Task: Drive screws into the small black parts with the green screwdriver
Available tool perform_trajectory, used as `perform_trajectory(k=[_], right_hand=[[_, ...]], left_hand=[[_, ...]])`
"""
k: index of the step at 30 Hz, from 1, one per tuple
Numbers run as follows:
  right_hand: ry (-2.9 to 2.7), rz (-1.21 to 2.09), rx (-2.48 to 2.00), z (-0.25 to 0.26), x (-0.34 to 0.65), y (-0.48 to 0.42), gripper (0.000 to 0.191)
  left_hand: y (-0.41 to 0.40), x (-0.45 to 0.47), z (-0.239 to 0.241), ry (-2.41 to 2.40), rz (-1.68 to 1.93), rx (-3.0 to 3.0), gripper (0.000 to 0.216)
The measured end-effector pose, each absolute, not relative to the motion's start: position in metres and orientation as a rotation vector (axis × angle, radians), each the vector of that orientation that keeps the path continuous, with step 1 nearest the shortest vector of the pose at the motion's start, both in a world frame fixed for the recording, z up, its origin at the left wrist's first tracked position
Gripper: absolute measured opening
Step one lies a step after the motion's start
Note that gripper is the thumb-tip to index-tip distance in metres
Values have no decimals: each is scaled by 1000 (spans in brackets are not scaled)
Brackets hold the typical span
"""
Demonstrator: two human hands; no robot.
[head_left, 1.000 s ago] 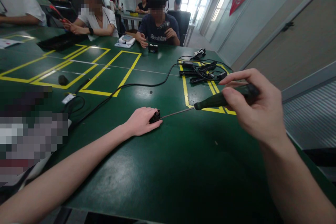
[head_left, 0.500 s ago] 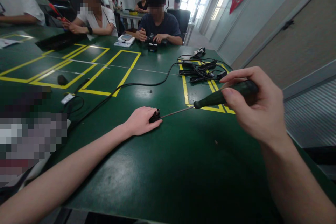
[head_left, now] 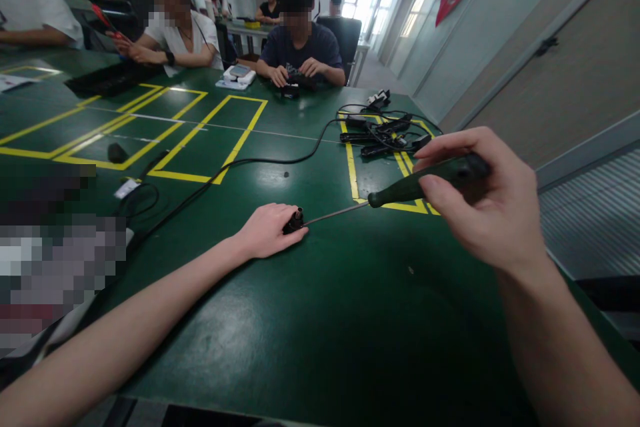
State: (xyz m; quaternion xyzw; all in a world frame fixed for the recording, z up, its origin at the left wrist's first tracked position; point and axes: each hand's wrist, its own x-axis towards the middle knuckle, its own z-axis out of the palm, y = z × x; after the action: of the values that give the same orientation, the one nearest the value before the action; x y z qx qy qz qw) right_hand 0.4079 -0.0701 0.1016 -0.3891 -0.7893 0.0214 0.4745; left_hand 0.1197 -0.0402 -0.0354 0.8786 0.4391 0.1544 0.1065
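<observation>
My left hand (head_left: 267,230) rests on the green table (head_left: 310,320), fingers closed around a small black part (head_left: 295,221) that it pins to the surface. My right hand (head_left: 487,203) grips the dark green handle of a long screwdriver (head_left: 425,181). The thin metal shaft slants down and left, and its tip meets the small black part at my left fingertips.
A black cable (head_left: 240,167) runs across the table from a pile of black power strips and leads (head_left: 387,133) in a yellow-taped box. A small dark object (head_left: 117,152) lies at left. Two people sit across the table, working; others behind. The table edge is at right.
My hands hold nearly the same pose; the right hand has shifted very slightly on the screwdriver handle. The person opposite in the dark shirt lowered both hands to a black item on the table.
</observation>
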Motion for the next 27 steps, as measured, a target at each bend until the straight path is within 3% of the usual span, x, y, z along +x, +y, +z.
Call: perform_trajectory(k=[9,27], right_hand=[[-1874,54,-1019,100,406,-70,6],[-1894,188,-953,103,405,-71,16]], left_hand=[[-39,119,-39,1295,455,2608,31],[-40,119,-37,1278,489,2570,31]])
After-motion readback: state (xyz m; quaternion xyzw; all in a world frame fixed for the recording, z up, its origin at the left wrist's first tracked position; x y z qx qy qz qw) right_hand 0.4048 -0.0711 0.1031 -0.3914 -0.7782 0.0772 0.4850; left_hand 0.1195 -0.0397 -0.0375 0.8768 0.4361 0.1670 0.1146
